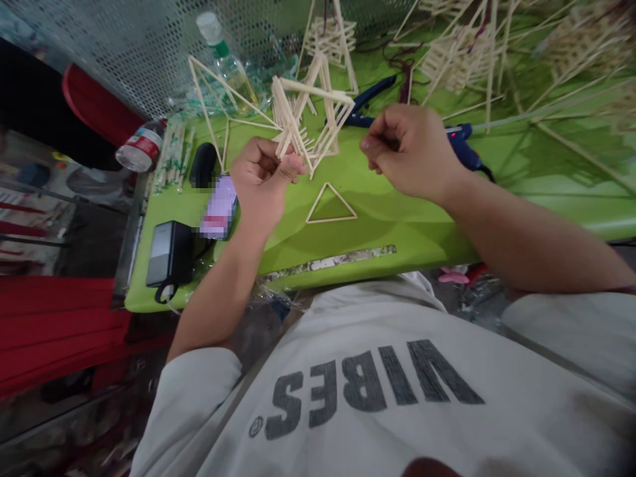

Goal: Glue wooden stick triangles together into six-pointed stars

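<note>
My left hand (261, 179) is closed at the fingertips on a frame of thin wooden sticks (285, 119), stacked in layers into an open, angular shape and raised above the green table (417, 228). My right hand (410, 149) hovers to the right of that frame, its thumb and fingers pinched together. Whatever the pinch may hold is too small or hidden. Between the hands and nearer my body, a flat triangle of three sticks (331, 219) lies on the table. Beyond my right wrist rests a blue glue gun (463, 144) with a small red light.
A dark blue-handled tool (370, 99) lies behind the frame. More stick structures (457, 56) crowd the far right. At left are a phone (218, 209), a black charger-like box (171, 255), a black case (203, 165), wrapped sticks (173, 156) and a bottle (228, 66).
</note>
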The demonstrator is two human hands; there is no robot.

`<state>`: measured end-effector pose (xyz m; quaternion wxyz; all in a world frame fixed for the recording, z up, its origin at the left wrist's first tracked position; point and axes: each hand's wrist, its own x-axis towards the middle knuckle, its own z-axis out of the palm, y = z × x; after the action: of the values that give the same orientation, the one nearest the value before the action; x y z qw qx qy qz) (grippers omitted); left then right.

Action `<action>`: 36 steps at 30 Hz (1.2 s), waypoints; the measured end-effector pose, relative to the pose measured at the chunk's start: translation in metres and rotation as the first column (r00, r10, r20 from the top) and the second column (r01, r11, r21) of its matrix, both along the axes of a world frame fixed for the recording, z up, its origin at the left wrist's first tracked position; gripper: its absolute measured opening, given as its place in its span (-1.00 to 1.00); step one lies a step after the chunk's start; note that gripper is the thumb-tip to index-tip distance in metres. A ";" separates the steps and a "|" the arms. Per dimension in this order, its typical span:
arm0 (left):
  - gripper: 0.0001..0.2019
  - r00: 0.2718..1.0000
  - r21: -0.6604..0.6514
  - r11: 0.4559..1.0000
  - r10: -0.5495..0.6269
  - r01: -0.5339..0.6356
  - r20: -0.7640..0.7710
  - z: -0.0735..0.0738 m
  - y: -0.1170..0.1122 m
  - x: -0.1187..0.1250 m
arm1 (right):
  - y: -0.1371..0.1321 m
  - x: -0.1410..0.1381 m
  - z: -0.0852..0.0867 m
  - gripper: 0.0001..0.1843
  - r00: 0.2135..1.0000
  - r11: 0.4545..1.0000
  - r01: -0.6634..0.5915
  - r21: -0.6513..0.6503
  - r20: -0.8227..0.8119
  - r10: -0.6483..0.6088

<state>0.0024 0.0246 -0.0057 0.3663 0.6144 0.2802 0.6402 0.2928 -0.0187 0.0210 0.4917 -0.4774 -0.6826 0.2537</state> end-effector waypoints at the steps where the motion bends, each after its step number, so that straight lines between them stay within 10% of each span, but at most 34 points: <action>1: -0.33 1.000 0.006 1.000 0.007 -0.007 0.011 0.001 0.001 0.000 | 0.006 0.002 -0.005 -0.48 0.999 1.000 -0.010 -0.011 0.049 0.010; 10: -0.44 0.998 0.032 0.999 -0.003 0.001 0.069 0.006 -0.003 -0.002 | 0.015 0.001 -0.012 -0.68 0.994 0.993 -0.112 0.022 0.021 0.112; 17: -0.44 0.998 0.026 0.999 -0.041 0.039 0.052 0.005 -0.003 -0.003 | 0.007 -0.010 0.002 -0.54 0.950 0.991 -0.129 0.035 -0.281 0.133; 30: -0.38 0.998 0.048 0.997 -0.056 0.054 0.031 -0.002 0.003 -0.003 | -0.002 -0.008 0.010 -0.17 0.977 0.999 -0.031 0.043 -0.212 0.039; 36: -0.35 0.999 0.010 0.999 -0.053 0.053 0.008 -0.007 0.005 -0.003 | -0.004 -0.011 0.013 -0.45 0.972 0.983 0.074 0.168 -0.235 -0.033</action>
<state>-0.0008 0.0299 -0.0124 0.3813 0.6206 0.2594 0.6342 0.2817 -0.0226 0.0343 0.6146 -0.4175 -0.6275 0.2329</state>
